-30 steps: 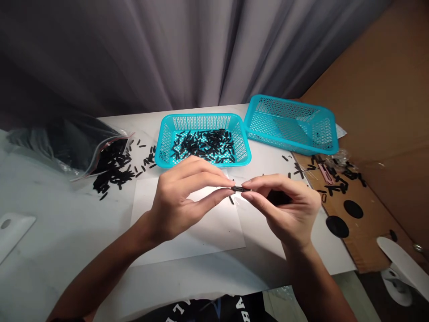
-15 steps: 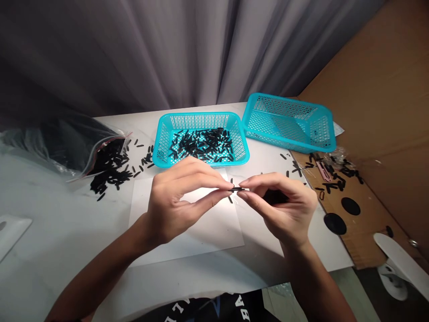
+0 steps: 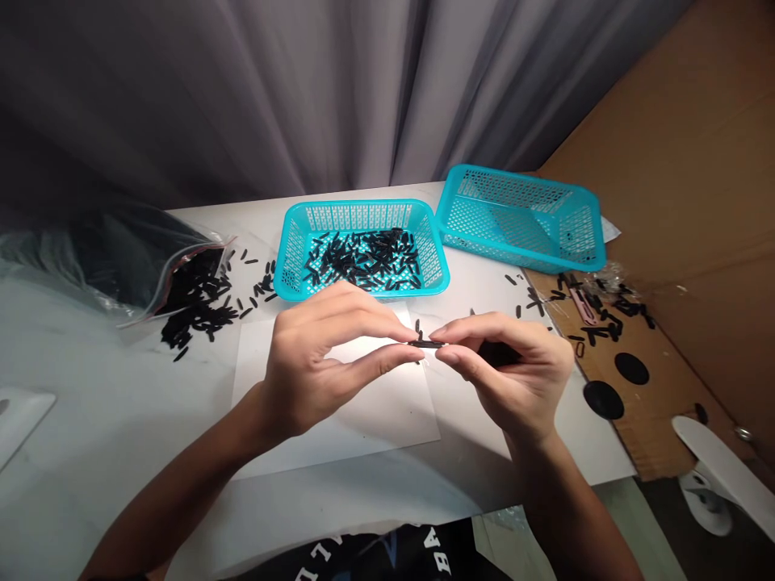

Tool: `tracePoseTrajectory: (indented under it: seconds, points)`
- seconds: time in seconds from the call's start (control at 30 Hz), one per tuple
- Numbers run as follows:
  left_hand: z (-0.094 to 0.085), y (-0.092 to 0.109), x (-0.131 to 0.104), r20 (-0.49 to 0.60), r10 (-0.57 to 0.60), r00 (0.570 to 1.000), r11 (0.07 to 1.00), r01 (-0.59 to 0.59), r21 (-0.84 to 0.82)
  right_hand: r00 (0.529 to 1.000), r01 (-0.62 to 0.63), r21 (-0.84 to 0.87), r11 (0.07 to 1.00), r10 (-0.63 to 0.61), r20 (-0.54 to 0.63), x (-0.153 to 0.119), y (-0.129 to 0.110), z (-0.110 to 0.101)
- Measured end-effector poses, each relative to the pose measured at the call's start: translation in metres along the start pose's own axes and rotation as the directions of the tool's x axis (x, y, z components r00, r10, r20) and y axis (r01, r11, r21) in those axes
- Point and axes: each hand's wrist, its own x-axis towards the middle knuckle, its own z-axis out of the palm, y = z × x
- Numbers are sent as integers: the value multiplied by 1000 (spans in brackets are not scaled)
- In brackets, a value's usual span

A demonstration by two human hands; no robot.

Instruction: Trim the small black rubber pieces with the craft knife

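A slim black oblong piece (image 3: 427, 344) is stretched level between my two hands, its exact kind too small to make out. My left hand (image 3: 327, 355) pinches its left end between thumb and forefinger. At the other end, the thumb and forefinger of my right hand (image 3: 514, 363) do the same. Just behind it, more black pieces (image 3: 417, 326) show near the right side of a white sheet (image 3: 339, 436). A turquoise basket (image 3: 448, 278) beyond my left hand holds many similar black pieces (image 3: 363, 258).
An open clear zip bag (image 3: 115, 258) spills black pieces (image 3: 203, 315) at the left. A second turquoise basket (image 3: 521, 258) stands back right. Beside it, cardboard (image 3: 654, 444) carries loose black pieces, a pink-handled item (image 3: 584, 307) and two black discs (image 3: 603, 399). A grey curtain (image 3: 339, 89) hangs behind.
My fingertips have drawn slightly apart, so more of the black piece shows between them. Both hands still pinch it in nearly the same place.
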Motion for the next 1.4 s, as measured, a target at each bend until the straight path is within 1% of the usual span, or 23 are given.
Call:
tracePoseTrajectory:
  seconds: [0.23,0.47,0.6,0.8,0.93,1.13,1.2,1.27,1.33,1.37,1.4]
  points:
    - [-1,1,1,5,9,1000,1000,-9,-3,1000,18,10,1000,-19,7,1,-2,0]
    - [-3,3,3,8,65,998,998,-65,16,999,32,31,999,-33,24,1,-4,-1]
    - [-3,1,2,5,116,993,993,-116,10,999,35,56,998,-37,35,1,-4,-1]
    - [-2,-2,0,-12,132,991,991,-132,22,999,-24,79,997,21,43,0,-2,1]
    - [-3,-2,0,6,137,991,990,-137,25,998,-54,93,994,50,41,0,-2,1]
    - [-1,1,1,4,124,992,989,-124,81,995,-98,97,990,95,34,2,-3,4]
    - [1,-3,0,-16,103,995,989,-101,111,990,-133,101,986,129,54,3,-1,5]
    - [1,-11,-1,-87,53,995,976,-33,215,974,-218,114,969,208,92,4,3,7]
    - [0,-23,-1,-179,-45,983,935,105,338,940,-326,135,936,306,152,6,9,8]
    - [-1,-28,-1,-197,-111,974,914,178,364,918,-374,138,917,346,191,7,12,9]
    - [-3,-32,0,-177,-211,961,896,263,359,898,-411,136,902,375,230,8,14,10]
